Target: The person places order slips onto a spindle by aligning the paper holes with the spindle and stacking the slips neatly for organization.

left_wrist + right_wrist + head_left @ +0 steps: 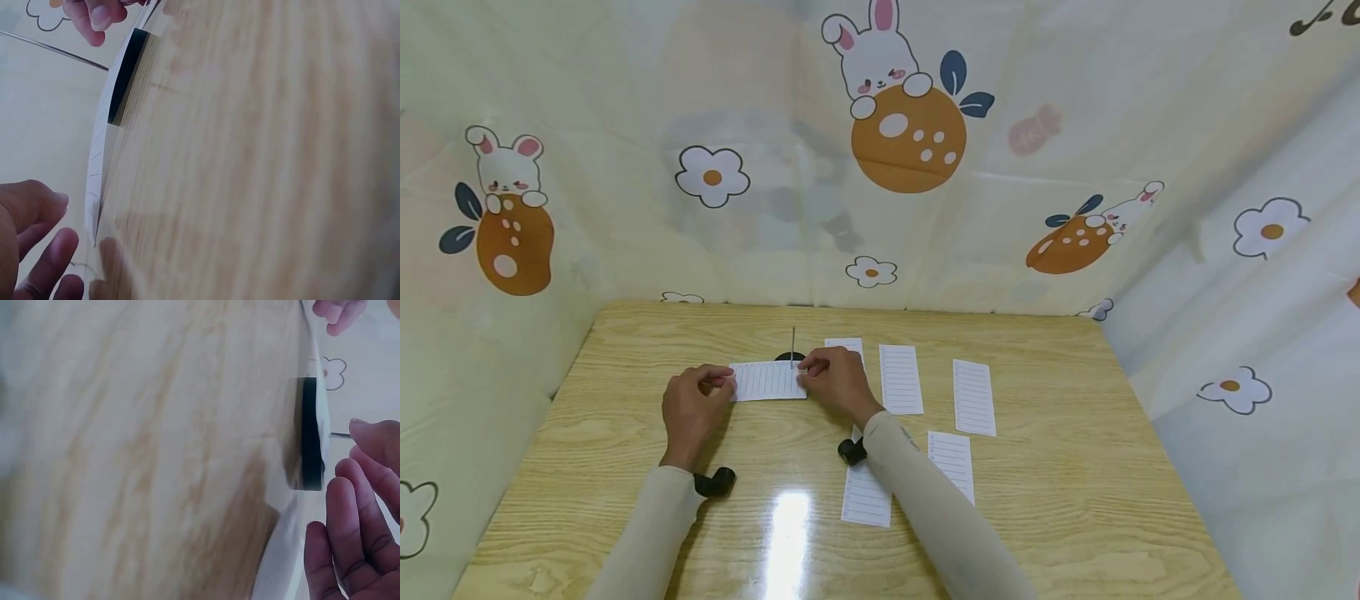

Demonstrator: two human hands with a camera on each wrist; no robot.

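Observation:
A lined white paper slip [769, 381] lies over the round black base [787, 357] of a bill spike, whose thin metal rod [793, 342] stands up through the slip near its right end. In both wrist views the slip sits flat on the base [310, 434], its ends bending down past it. My left hand [694, 408] is at the slip's left end, and the left wrist view shows the thumb and fingers [59, 247] loosely bent, just off the paper. My right hand [838, 383] hovers by the right end, its fingertips close to the rod, holding nothing.
To the right, several more lined slips lie spread on the wooden table [1045, 517], including one slip [901, 379] beside my right hand and another slip [974, 397] farther right. My right forearm crosses over a slip [867, 497] near the front. A patterned curtain [775, 242] borders the table.

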